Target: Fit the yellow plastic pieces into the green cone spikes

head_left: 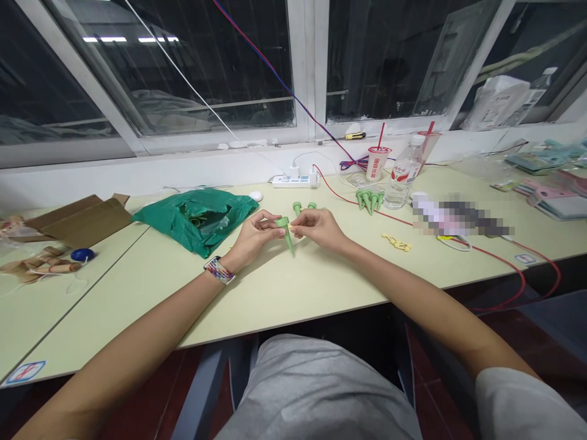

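A green plastic watering spike point(289, 241), its wide cap up and its point down, is pinched by my left hand point(254, 237) above the table. Against the spike's side, just below the cap, my right hand point(321, 230) pinches a small yellow piece point(290, 227), mostly covered by the fingertips. Two more green spikes point(297, 207) show behind my right hand, partly hidden by it. Farther right lies a group of several green spikes point(369, 200). Small yellow pieces point(397, 243) lie in a loose pile to the right of my right forearm.
A torn green plastic bag point(197, 214) lies left of my hands. Behind are a power strip point(296, 181), a drink cup point(378, 164) and a water bottle point(402, 174). A red cable point(486, 245) crosses the right side. Wooden toys point(41, 266) and cardboard point(82, 220) lie far left.
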`<control>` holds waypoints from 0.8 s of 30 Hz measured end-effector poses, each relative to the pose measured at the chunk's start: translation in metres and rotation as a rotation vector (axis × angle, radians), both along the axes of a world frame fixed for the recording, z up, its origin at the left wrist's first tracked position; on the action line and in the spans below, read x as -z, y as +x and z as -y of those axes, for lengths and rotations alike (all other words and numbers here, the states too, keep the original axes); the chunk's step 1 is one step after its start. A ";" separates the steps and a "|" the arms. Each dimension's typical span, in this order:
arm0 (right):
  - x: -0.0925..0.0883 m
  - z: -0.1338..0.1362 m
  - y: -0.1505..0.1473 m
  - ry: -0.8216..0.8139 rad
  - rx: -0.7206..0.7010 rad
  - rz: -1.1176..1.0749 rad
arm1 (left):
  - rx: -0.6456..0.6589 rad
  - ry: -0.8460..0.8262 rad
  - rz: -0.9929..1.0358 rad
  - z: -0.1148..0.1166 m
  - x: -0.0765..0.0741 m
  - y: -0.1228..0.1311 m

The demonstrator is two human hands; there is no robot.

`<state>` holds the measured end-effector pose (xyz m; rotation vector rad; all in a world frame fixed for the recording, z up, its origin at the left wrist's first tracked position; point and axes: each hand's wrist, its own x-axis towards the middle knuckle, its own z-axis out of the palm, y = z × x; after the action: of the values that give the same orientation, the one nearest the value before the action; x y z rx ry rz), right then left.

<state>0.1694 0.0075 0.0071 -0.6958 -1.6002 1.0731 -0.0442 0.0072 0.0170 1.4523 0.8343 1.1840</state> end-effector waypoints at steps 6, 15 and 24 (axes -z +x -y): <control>0.003 0.001 0.002 0.113 0.018 0.046 | 0.040 -0.070 0.031 0.001 0.003 0.001; -0.001 0.000 0.000 0.001 0.000 -0.031 | -0.035 -0.005 0.030 0.005 -0.003 0.006; -0.002 -0.001 0.000 -0.031 -0.003 -0.046 | -0.071 0.043 0.018 0.003 0.000 0.006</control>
<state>0.1698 0.0086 0.0090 -0.6849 -1.5493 1.1108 -0.0380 0.0037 0.0168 1.4550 0.8585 1.2738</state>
